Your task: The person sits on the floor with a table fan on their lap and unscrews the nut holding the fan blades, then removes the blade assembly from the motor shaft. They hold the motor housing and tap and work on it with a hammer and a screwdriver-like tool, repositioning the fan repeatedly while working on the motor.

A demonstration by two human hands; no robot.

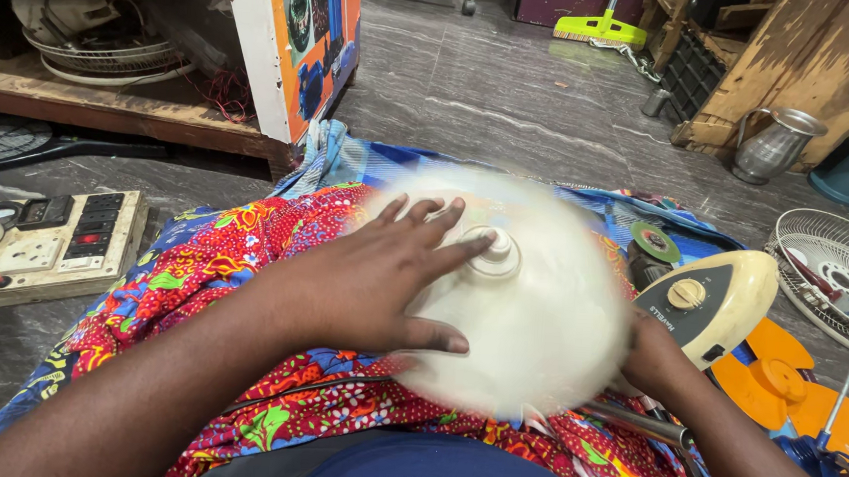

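A white fan blade (538,314) spins as a blurred disc over my lap, its round white hub cap (495,251) at the centre. My left hand (383,275) lies flat over the left half of the disc, fingers spread, fingertips touching the hub cap. My right hand (648,355) is at the disc's right edge, mostly hidden behind the blur, against the cream fan base (720,301) with its yellow knob. What the right hand grips cannot be made out. A bright floral cloth (247,257) covers my lap under the fan.
A switchboard with sockets (61,241) lies on the floor at left. A wire fan guard (835,273), an orange fan blade (789,388) and a screwdriver (831,411) lie at right. A steel jug (774,142) and a wooden shelf (109,101) stand behind.
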